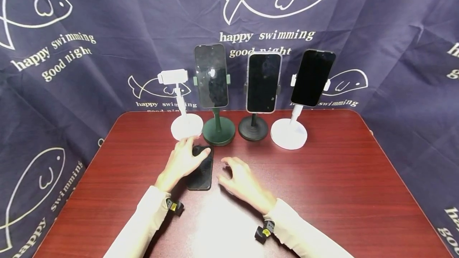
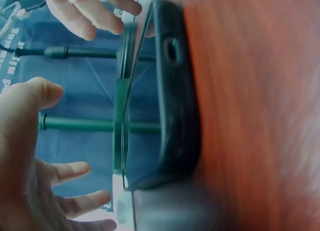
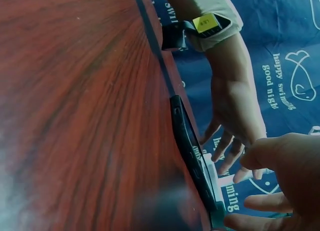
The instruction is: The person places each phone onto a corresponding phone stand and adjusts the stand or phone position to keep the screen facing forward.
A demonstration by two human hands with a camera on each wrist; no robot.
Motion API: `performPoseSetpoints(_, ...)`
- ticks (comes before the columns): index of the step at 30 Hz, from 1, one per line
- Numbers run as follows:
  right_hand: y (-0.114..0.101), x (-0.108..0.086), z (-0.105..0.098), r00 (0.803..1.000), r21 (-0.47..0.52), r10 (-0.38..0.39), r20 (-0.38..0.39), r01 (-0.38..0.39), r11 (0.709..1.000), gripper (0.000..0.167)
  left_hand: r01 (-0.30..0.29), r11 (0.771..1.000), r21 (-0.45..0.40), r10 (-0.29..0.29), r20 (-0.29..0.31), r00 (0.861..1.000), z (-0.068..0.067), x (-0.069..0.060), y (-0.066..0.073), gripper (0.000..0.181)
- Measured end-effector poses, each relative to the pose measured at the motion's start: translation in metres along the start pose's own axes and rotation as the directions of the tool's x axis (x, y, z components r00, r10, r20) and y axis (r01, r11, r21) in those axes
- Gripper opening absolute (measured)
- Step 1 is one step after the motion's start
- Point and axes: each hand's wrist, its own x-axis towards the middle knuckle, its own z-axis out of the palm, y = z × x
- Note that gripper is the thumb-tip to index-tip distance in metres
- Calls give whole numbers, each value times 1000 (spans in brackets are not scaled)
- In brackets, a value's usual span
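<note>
A dark phone (image 1: 201,176) in a black case (image 2: 181,106) lies flat on the table, screen up. My left hand (image 1: 181,163) hovers over the phone's left side, its fingers spread and loosely extended. In the right wrist view that left hand (image 3: 237,111) appears raised above the phone (image 3: 192,153), apart from it. To the phone's right, my right hand (image 1: 245,184) is held with relaxed, slightly bent fingers and nothing in its grasp. Just beyond the left fingertips stands a white phone stand (image 1: 181,98), its holder at the top.
Along the back of the red-brown table (image 1: 322,194) stand a green stand (image 1: 219,132), a black stand (image 1: 253,129) and another white stand (image 1: 289,134), each carrying an upright phone. A dark blue fish-print cloth (image 1: 161,23) hangs behind them.
</note>
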Motion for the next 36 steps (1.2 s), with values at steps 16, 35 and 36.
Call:
performPoseSetpoints(16, -16, 47, 19, 999, -1, 40, 30, -40, 999, 45, 131, 991, 3, -131, -20, 991, -18, 27, -23, 69)
performPoseSetpoints(35, -30, 123, 46, 988, -70, 78, 132, -69, 995, 49, 328, 940, -99, -332, -32, 943, -31, 91, -56, 60)
performPoseSetpoints(36, -31, 125, 48, 987, -80, 87, 138, -77, 994, 48, 330, 940, -84, -333, -29, 942, -30, 93, -57, 58)
